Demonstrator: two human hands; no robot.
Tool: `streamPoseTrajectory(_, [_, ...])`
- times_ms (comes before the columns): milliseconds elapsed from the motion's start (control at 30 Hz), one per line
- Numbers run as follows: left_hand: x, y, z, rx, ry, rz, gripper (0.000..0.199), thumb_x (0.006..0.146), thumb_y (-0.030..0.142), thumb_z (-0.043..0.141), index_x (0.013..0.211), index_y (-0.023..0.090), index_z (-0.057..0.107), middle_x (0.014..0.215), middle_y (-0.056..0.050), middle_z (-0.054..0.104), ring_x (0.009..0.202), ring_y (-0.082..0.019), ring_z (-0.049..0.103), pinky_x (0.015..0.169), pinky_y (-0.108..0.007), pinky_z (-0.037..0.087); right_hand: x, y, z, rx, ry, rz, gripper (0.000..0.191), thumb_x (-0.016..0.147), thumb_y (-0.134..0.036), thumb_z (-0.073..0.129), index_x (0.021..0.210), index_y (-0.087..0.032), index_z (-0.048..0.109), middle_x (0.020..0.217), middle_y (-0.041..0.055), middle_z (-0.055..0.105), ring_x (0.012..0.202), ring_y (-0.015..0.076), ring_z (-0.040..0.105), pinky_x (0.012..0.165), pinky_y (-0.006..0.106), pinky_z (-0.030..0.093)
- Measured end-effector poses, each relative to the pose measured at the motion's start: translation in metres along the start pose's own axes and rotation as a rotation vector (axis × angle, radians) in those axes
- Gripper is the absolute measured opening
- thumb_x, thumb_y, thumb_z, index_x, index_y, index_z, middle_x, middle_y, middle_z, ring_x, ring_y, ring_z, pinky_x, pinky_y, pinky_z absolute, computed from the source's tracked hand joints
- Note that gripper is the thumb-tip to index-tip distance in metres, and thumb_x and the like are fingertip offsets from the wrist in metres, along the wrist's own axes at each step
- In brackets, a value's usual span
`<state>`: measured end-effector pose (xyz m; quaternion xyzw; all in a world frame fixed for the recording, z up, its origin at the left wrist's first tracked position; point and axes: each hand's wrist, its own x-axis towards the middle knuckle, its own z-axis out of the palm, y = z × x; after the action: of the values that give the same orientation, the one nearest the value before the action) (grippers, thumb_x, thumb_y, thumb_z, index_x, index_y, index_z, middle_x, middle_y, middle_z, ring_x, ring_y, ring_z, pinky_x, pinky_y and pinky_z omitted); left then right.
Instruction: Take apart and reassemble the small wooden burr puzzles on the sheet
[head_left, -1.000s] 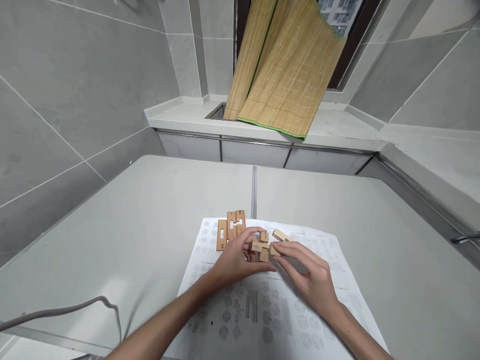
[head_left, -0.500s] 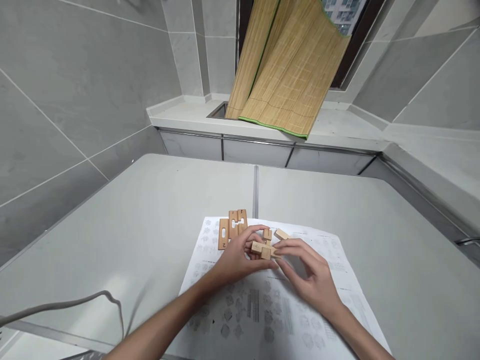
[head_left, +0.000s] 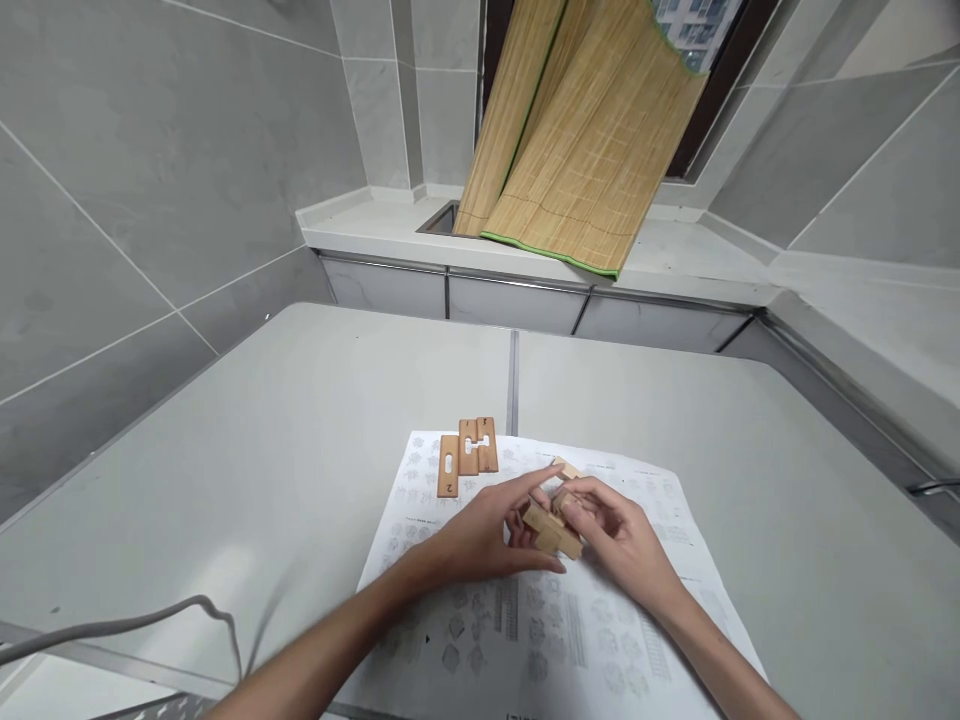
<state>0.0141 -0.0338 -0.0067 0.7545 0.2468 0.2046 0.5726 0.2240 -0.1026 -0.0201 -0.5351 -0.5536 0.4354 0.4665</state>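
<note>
Some notched wooden puzzle blocks (head_left: 553,535), fitted together crosswise, are held over the printed sheet. My left hand (head_left: 484,530) is closed around them from the left, its thumb stretched along the near side. From the right, my right hand (head_left: 628,540) pinches a wooden puzzle block (head_left: 564,500) at the top of the cluster, between thumb and fingers. Fingers hide part of the joints, so how the pieces interlock is unclear. A loose pale wooden block (head_left: 568,468) lies on the paper just beyond my hands.
Three flat slotted wooden pieces lie left of my hands: a piece marked 2 (head_left: 448,485) and two overlapping ones (head_left: 478,462). Under everything is a sheet of printed diagrams (head_left: 600,610) on a pale table (head_left: 337,400). A grey cable (head_left: 150,617) curves at lower left.
The assembled blocks have turned and come slightly nearer and to the right. My right hand has shifted its hold to the upper block, and the flat pieces are less covered.
</note>
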Motion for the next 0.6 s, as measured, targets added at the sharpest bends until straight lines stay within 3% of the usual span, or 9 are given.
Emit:
streamPoseTrajectory(67, [0.001, 0.001, 0.0, -0.115, 0.019, -0.078, 0.094, 0.076, 0.041, 0.092, 0.155, 0.029, 0.044, 0.106, -0.005, 0.072, 0.083, -0.019, 0.066, 0.077, -0.033, 0.055, 0.001, -0.003, -0.003, 0.042, 0.035, -0.012, 0.032, 0.097, -0.054, 0.067, 0.098, -0.022, 0.071, 0.084, 0.0037, 0.072, 0.072, 0.0191, 0.067, 0.065, 0.028, 0.056])
streamPoseTrajectory(200, [0.004, 0.001, -0.002, -0.153, 0.098, -0.081, 0.039, 0.086, 0.039, 0.081, 0.118, 0.02, 0.071, 0.104, -0.006, 0.073, 0.095, -0.021, 0.067, 0.092, -0.035, 0.053, 0.002, -0.006, -0.006, 0.157, 0.045, -0.027, 0.027, 0.095, -0.049, 0.073, 0.099, -0.023, 0.068, 0.083, 0.003, 0.071, 0.074, 0.018, 0.069, 0.07, 0.027, 0.057])
streamPoseTrajectory(267, [0.006, 0.001, -0.003, -0.164, 0.126, -0.08, 0.027, 0.093, 0.04, 0.073, 0.111, 0.02, 0.074, 0.11, -0.007, 0.074, 0.102, -0.022, 0.067, 0.097, -0.037, 0.051, 0.002, -0.003, -0.006, 0.207, 0.018, -0.014, 0.025, 0.095, -0.046, 0.074, 0.1, -0.024, 0.065, 0.086, 0.0033, 0.072, 0.076, 0.0182, 0.071, 0.073, 0.029, 0.058])
streamPoseTrajectory(467, [0.006, 0.008, -0.004, -0.257, 0.106, -0.147, 0.041, 0.099, 0.056, 0.06, 0.109, 0.018, 0.072, 0.108, -0.009, 0.076, 0.103, -0.024, 0.07, 0.094, -0.037, 0.052, 0.001, 0.009, -0.002, 0.051, 0.083, -0.093, 0.03, 0.083, -0.043, 0.086, 0.096, -0.024, 0.066, 0.102, 0.006, 0.072, 0.097, 0.023, 0.071, 0.086, 0.034, 0.056])
streamPoseTrajectory(600, [0.006, 0.011, -0.005, -0.279, 0.112, -0.156, 0.043, 0.102, 0.058, 0.054, 0.102, 0.017, 0.066, 0.086, -0.006, 0.074, 0.088, -0.022, 0.07, 0.09, -0.037, 0.052, 0.003, 0.009, -0.009, -0.115, 0.149, -0.099, 0.026, 0.095, -0.049, 0.07, 0.099, -0.024, 0.067, 0.098, 0.0061, 0.072, 0.091, 0.0233, 0.069, 0.083, 0.036, 0.054])
